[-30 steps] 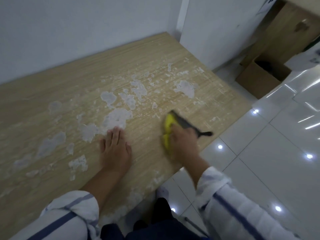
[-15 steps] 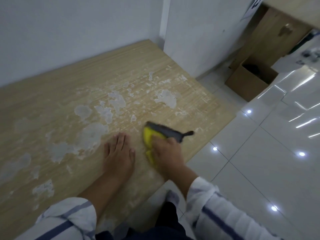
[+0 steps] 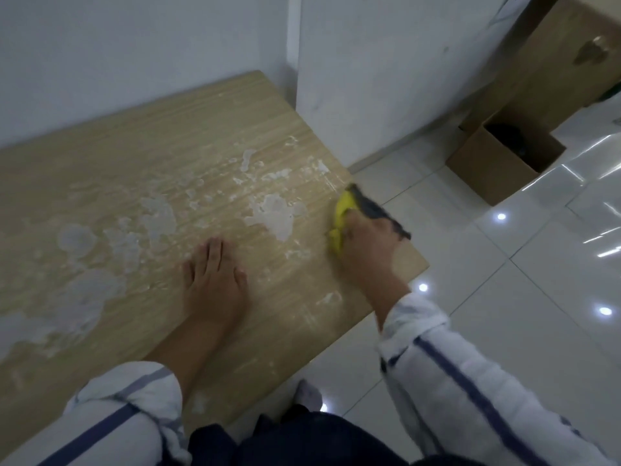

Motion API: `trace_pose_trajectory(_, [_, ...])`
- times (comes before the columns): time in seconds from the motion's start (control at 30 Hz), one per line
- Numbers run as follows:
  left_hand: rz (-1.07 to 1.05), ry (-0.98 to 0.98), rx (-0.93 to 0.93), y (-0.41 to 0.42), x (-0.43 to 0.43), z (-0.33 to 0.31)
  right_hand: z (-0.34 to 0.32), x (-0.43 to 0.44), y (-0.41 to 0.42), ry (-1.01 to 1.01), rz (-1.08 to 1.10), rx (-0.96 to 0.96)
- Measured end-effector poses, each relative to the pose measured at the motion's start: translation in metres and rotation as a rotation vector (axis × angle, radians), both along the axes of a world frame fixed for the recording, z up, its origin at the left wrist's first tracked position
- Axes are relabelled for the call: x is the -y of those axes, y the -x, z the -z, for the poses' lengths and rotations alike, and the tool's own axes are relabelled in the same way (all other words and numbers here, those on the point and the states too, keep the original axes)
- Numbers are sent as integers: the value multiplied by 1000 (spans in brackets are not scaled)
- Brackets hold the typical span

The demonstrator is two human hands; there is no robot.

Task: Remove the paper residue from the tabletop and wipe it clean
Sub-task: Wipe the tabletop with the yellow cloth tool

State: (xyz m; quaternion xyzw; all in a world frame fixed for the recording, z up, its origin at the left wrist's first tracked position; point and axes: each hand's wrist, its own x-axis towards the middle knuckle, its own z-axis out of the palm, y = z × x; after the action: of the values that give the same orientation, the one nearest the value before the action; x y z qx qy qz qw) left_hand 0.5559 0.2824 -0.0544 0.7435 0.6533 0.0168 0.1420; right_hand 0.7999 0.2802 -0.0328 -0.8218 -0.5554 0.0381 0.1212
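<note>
A light wood tabletop [image 3: 141, 163] carries white patches of paper residue [image 3: 274, 215] over its middle and left. My right hand [image 3: 368, 245] grips a yellow and grey scouring sponge [image 3: 349, 210] and presses it on the table near the right edge, just right of a large white patch. My left hand [image 3: 215, 280] lies flat on the wood with its fingers straight, left of the sponge. Part of the sponge is hidden under my right hand.
A white wall runs along the table's far side, and a white panel [image 3: 386, 79] stands at the far right corner. An open cardboard box [image 3: 504, 159] sits on the glossy tiled floor [image 3: 504, 297] to the right, with a wooden cabinet [image 3: 571, 55] behind it.
My right hand has swept the sponge from near my left hand out to the table's right edge. The camera has swung right. My left hand stays flat in place.
</note>
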Motion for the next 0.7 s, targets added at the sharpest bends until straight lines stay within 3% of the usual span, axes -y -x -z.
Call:
trace_pose_trajectory(0.1, [-39,-10,7,-3,-2,-1,14,39,71,-72,-488,-30])
trace_pose_trajectory(0.17, [-55,-18,2,-4,-2,-1,22,52,70,-81,-644,-35])
trace_pose_trajectory(0.23, [-53,-27,-9,-5,-1,-1,22,34,35,-129,-590,12])
trace_pose_trajectory(0.33, [-54,-29,-16,-5,0,-1,13,-16,-27,-17,-322,100])
trace_pose_trajectory(0.4, [-63,-33,-14,-4,0,-1,6,-45,-46,69,-198,21])
trace_pose_trajectory(0.5, [-80,-34,-9,-6,0,-1,3,-60,-5,54,-357,60])
trace_pose_trajectory(0.63, [-156,-10,-28,-3,-4,0,8,-3,93,15,-851,-40])
trace_pose_trajectory(0.7, [-168,-11,-17,-4,-5,1,16,-3,86,-41,-887,-13])
